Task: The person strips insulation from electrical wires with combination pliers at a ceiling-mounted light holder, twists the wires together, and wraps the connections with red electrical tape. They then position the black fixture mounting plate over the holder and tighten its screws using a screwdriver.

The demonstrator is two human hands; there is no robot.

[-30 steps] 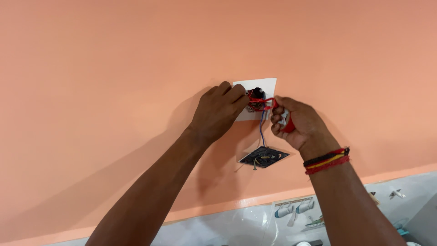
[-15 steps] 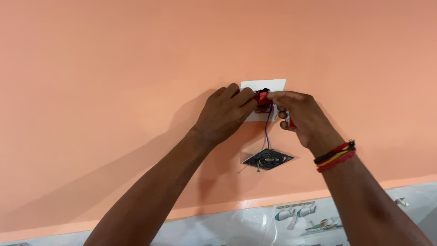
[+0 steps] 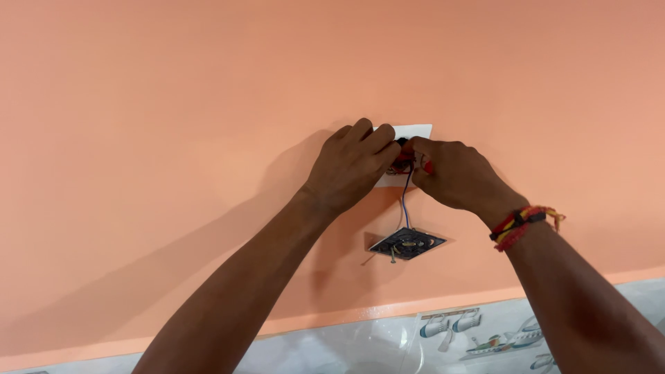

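Orange wall (image 3: 173, 138): it carries everything here; along its lower edge runs a pale band with small printed pictures (image 3: 478, 332), the part nearest to the camera.
Forearms: both rise from the bottom edge of the view and meet at one spot on the wall, right of the middle.
Wrist threads (image 3: 523, 223): red, yellow and black cords, tied round the right wrist.
Hanging plate (image 3: 407, 243): a dark square switch plate, turned back side up and tilted, hangs below the hands; no hand touches it.
Wires (image 3: 405, 197): thin blue and dark wires, long axis almost vertical, run from the plate straight up into the gap between the two hands.
White wall box (image 3: 415, 131): only its upper edge and right corner show, the hands cover the rest.
Left hand (image 3: 353, 166): fingers curled, tips pressed on the left side of the box opening, just beside the wire ends.
Right hand (image 3: 457, 173): closed around a red-handled tool (image 3: 427, 166); only a small red part shows, its tip is hidden.
Key relation: the wire ends lie between the two thumbs, touching both hands, so neither is nearer; the plate lies directly below.
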